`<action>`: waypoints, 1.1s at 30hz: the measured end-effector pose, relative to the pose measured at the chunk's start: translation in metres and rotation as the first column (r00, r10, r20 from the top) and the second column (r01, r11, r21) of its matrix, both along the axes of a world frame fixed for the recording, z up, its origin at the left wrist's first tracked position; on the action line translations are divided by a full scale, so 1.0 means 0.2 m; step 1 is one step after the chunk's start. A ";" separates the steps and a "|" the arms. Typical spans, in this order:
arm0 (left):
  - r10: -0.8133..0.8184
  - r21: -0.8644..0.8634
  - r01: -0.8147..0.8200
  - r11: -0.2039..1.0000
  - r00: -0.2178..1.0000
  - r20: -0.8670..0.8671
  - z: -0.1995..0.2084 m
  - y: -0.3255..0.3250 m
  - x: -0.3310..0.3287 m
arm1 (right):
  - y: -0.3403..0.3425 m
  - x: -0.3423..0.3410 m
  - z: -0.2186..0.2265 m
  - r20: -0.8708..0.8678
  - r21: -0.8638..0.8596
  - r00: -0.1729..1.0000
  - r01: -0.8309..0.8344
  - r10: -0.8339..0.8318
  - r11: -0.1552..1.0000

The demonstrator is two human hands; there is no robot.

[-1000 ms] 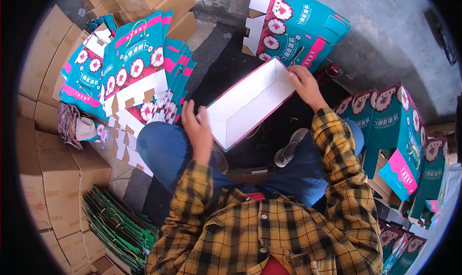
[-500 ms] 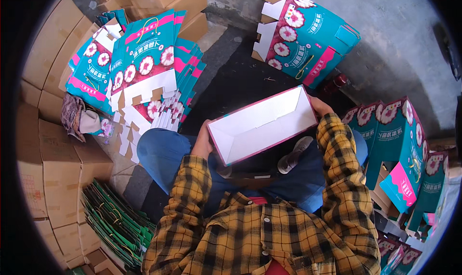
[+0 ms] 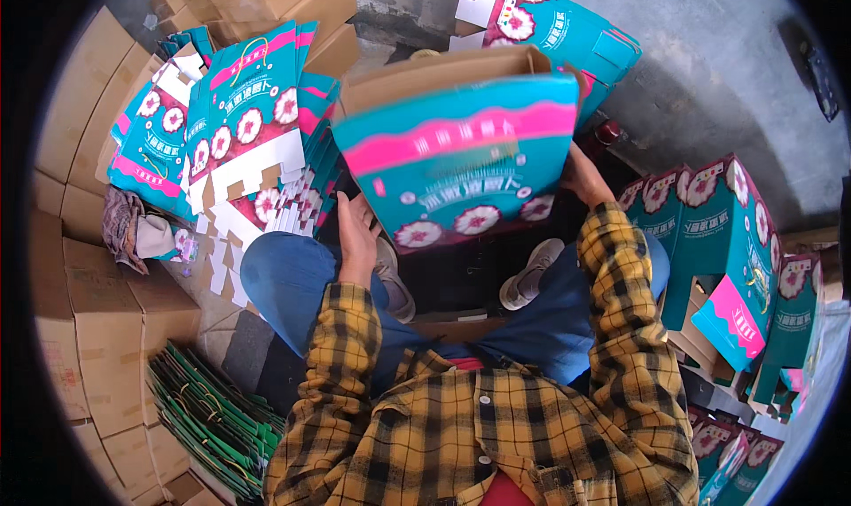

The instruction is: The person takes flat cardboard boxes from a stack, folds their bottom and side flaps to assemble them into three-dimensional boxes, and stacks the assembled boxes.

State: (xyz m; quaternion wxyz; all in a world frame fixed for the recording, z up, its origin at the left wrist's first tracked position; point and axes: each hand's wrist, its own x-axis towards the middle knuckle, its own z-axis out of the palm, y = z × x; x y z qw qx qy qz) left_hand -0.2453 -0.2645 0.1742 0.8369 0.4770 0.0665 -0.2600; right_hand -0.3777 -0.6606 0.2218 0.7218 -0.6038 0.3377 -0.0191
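A teal cardboard carton (image 3: 479, 174) with a wavy pink band and white-and-maroon round pictures is tilted up in front of me, over my feet. Its printed side faces me, and bare brown board shows along its top edge. At its right side my right hand (image 3: 587, 180) grips the carton, some fingers hidden behind it. My left hand (image 3: 358, 238) is by its lower left edge, palm toward it, fingers stretched out and apart; it does not appear to grip the carton.
Flat printed cartons (image 3: 239, 107) are piled at the far left, beside brown boxes (image 3: 97, 302). Green folded pieces with cords (image 3: 213, 408) are stacked at the near left. Standing cartons (image 3: 709, 240) line the right. Another carton (image 3: 567, 32) lies by the far wall, near a dark red object (image 3: 608, 132).
The carton has turned from its white hollow facing up to its printed side facing me, and has risen. My left hand has opened and moved slightly left.
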 end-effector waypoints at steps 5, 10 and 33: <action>0.046 0.215 -0.027 0.976 0.996 -0.081 -0.18 0.03 -0.06 | 0.07 -0.07 -0.10 0.075 -0.297 0.959 -0.239 0.272 0.925; 0.049 0.188 -0.018 0.982 0.985 -0.164 -0.25 0.04 -0.04 | 0.03 -0.10 -0.14 0.006 0.164 0.996 -0.083 0.084 0.983; -0.614 0.788 -0.069 0.611 0.588 0.527 0.01 -0.03 -0.07 | 0.14 0.20 -0.09 -0.392 -0.347 0.899 -0.341 0.196 0.873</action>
